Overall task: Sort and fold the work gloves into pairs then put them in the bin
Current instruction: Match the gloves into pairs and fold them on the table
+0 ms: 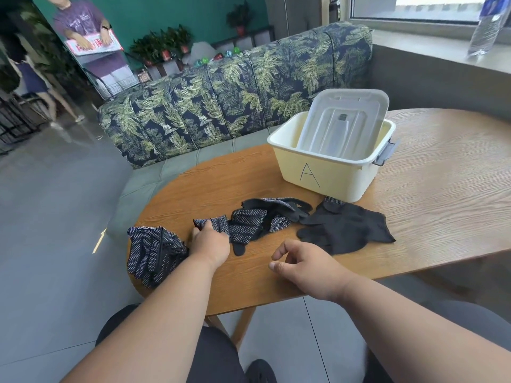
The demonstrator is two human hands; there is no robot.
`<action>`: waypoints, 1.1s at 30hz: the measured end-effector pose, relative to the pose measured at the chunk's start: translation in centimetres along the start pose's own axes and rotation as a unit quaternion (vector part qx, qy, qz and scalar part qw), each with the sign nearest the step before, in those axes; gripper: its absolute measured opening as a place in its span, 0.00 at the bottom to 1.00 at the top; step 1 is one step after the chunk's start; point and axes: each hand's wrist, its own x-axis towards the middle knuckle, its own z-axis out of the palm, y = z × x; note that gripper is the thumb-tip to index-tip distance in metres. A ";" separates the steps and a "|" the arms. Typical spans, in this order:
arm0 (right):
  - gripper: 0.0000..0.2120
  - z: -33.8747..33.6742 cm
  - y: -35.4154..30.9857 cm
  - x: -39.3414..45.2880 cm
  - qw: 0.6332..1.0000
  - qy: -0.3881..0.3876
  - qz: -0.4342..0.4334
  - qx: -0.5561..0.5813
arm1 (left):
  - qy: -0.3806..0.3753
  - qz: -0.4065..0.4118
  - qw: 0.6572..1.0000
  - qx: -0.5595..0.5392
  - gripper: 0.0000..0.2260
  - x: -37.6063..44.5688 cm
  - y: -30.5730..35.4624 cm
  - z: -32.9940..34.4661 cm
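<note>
On table (414,217): L hand (210,244) w/ dotted glove (213,223)

A leaf-patterned sofa (235,98) stands behind the tabletop's far edge. A clear water bottle (485,26) stands upright on the window ledge (431,45). Potted plants (163,45) line the background.

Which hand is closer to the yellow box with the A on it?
The right hand. It hovers over the table in front of the yellow box. The left hand is farther to the left, holding a dotted glove.
</note>
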 end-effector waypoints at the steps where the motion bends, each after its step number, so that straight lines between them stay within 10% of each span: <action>1: 0.09 0.0 0.0 0.0 1.000 -0.001 0.003 0.001 | -0.007 -0.002 1.000 0.021 0.30 -0.2 0.2 0.0; 21: 0.10 0.0 0.0 0.0 1.000 0.001 0.005 -0.013 | 0.134 0.284 0.936 0.158 0.09 -3.5 0.1 3.4; 33: 0.32 -0.2 0.0 0.2 0.997 0.041 -0.027 -0.055 | -0.066 0.312 0.929 -0.188 0.09 -8.0 -1.5 3.4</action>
